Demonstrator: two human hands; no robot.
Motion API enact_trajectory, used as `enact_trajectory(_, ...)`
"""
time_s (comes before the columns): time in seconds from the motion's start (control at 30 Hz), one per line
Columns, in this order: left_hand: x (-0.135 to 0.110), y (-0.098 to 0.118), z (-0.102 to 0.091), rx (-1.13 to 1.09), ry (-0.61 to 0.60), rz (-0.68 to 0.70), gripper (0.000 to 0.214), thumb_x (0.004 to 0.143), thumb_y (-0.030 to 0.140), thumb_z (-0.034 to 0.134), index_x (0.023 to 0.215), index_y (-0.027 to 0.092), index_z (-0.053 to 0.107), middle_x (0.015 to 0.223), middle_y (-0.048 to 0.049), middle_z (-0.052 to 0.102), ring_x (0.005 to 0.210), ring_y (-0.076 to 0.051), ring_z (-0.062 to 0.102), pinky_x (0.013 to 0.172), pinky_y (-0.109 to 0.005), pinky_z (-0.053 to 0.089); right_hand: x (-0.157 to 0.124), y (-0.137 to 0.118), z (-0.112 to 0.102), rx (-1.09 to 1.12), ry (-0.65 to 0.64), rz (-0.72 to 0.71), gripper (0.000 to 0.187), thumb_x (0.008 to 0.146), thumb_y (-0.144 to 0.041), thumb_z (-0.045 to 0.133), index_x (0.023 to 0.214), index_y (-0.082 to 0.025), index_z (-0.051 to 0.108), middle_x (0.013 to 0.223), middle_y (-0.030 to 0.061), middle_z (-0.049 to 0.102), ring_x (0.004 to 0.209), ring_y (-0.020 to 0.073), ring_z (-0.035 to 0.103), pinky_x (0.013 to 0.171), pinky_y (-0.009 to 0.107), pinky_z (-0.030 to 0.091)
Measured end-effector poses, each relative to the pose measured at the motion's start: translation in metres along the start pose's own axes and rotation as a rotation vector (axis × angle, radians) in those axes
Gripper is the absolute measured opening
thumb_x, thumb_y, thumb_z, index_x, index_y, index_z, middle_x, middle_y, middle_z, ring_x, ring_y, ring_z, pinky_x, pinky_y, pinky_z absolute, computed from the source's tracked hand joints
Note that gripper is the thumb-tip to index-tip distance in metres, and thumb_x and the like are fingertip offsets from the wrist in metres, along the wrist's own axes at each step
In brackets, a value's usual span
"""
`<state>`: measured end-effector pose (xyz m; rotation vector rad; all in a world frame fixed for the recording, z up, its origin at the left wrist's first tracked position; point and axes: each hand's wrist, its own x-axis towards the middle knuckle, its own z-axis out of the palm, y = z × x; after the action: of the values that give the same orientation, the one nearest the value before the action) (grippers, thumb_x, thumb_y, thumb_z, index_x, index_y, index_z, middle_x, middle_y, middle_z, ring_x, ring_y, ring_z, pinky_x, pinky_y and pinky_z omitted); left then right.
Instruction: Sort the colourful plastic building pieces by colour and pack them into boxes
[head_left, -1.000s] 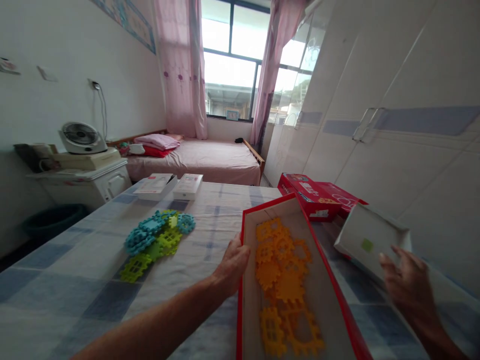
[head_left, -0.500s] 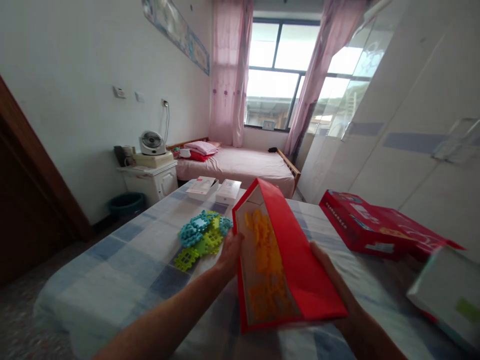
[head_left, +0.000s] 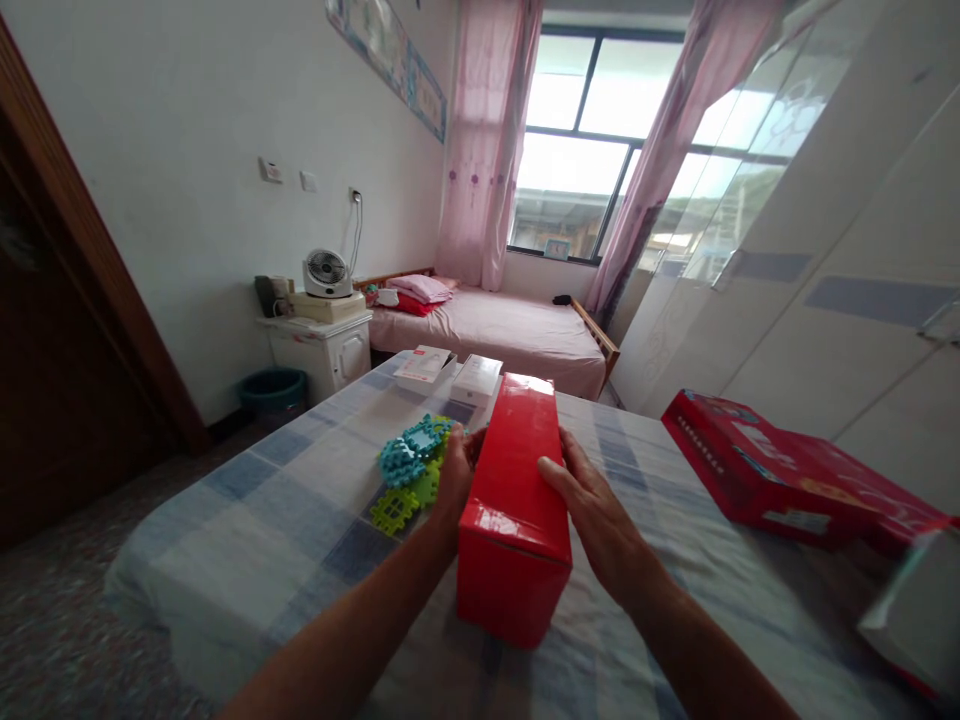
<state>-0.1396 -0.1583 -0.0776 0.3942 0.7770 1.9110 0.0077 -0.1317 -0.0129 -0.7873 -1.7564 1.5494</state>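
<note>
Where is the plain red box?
In the head view, the plain red box is low centre, between left hand and right hand, right of the plastic pieces.

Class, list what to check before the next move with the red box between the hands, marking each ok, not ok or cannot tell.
1. Left hand on the red box: ok, at its left side.
2. Right hand on it: ok, thumb over the top edge.
3. Box contents visible: not ok, no opening shows.
4. Left hand clear of the green pieces: cannot tell, they overlap in view.
5. White container fully in view: not ok, cut off at right.
</note>
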Motion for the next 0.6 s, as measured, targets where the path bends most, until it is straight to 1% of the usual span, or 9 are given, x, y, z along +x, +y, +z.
enact_trajectory(0.07,-0.008,0.021,0.001,0.01,-0.048,-0.044,0.06,0.084,0.063,0.037,0.097,0.011,0.065,0.086,-0.0096,0.069,0.081,-0.023,0.065,0.067,-0.032,0.051,0.001,0.0,0.003,-0.033,-0.029,-0.044,0.064,0.081,-0.042,0.054,0.14,-0.023,0.035,0.137,0.0047,0.047,0.122,0.022,0.046,0.105,0.038,0.034)
enact_trajectory(0.1,-0.014,0.032,0.002,0.036,-0.096,-0.086,0.057,0.083,0.061,0.042,0.096,0.011,0.066,0.086,-0.0103,0.07,0.08,-0.023,0.066,0.065,-0.03,0.051,0.002,0.001,0.004,-0.054,-0.037,-0.067,0.064,0.082,-0.042,0.053,0.14,-0.023,0.033,0.136,0.0046,0.048,0.122,0.022,0.046,0.106,0.039,0.033)
enact_trajectory(0.13,-0.021,0.041,0.005,0.068,-0.138,-0.126,0.051,0.082,0.056,0.049,0.097,0.011,0.066,0.087,-0.0108,0.071,0.079,-0.023,0.067,0.064,-0.029,0.051,0.003,0.001,0.006,-0.083,-0.031,-0.085,0.065,0.082,-0.042,0.053,0.141,-0.023,0.033,0.137,0.0045,0.047,0.123,0.0222,0.044,0.107,0.04,0.031)
enact_trajectory(0.17,-0.028,0.048,0.009,0.098,-0.162,-0.145,0.042,0.081,0.048,0.055,0.097,0.011,0.066,0.087,-0.0109,0.072,0.078,-0.023,0.067,0.064,-0.029,0.051,0.004,0.001,0.007,-0.115,-0.015,-0.094,0.065,0.082,-0.043,0.053,0.141,-0.023,0.033,0.139,0.0043,0.045,0.127,0.0223,0.04,0.11,0.04,0.026)
enact_trajectory(0.23,-0.038,0.056,0.016,0.144,-0.158,-0.135,0.024,0.078,0.027,0.064,0.096,0.011,0.067,0.085,-0.0094,0.073,0.074,-0.021,0.068,0.065,-0.028,0.052,0.006,0.002,0.009,-0.156,0.008,-0.096,0.067,0.081,-0.047,0.053,0.14,-0.023,0.034,0.144,0.0039,0.038,0.133,0.0221,0.031,0.113,0.039,0.018)
enact_trajectory(0.3,-0.044,0.058,0.019,0.158,-0.103,-0.105,0.021,0.075,0.012,0.064,0.095,0.013,0.066,0.083,-0.0076,0.073,0.07,-0.02,0.069,0.065,-0.028,0.054,0.007,0.003,0.01,-0.157,-0.008,-0.081,0.067,0.082,-0.051,0.05,0.14,-0.022,0.035,0.147,0.0043,0.033,0.135,0.0216,0.027,0.113,0.039,0.016)
enact_trajectory(0.37,-0.045,0.058,0.015,0.139,-0.011,-0.093,0.021,0.075,0.007,0.062,0.094,0.013,0.066,0.081,-0.0069,0.073,0.068,-0.02,0.069,0.065,-0.029,0.055,0.006,0.005,0.01,-0.145,-0.026,-0.056,0.067,0.084,-0.054,0.046,0.14,-0.02,0.034,0.148,0.0057,0.031,0.135,0.0212,0.028,0.112,0.039,0.02)
enact_trajectory(0.5,-0.043,0.066,-0.009,-0.023,0.194,-0.103,0.021,0.08,0.005,0.052,0.097,0.012,0.063,0.074,-0.0046,0.072,0.065,-0.019,0.07,0.067,-0.031,0.057,0.002,0.015,0.003,-0.176,0.008,0.004,0.07,0.083,-0.057,0.043,0.141,-0.018,0.033,0.147,0.0083,0.031,0.134,0.021,0.029,0.11,0.038,0.024)
enact_trajectory(0.6,-0.046,0.076,-0.03,-0.136,0.231,-0.209,0.023,0.085,0.007,0.046,0.101,0.01,0.061,0.069,-0.0049,0.071,0.064,-0.02,0.07,0.068,-0.034,0.058,-0.003,0.023,-0.004,-0.228,0.043,0.057,0.073,0.082,-0.058,0.043,0.14,-0.015,0.033,0.146,0.0103,0.033,0.134,0.0214,0.03,0.11,0.036,0.024)
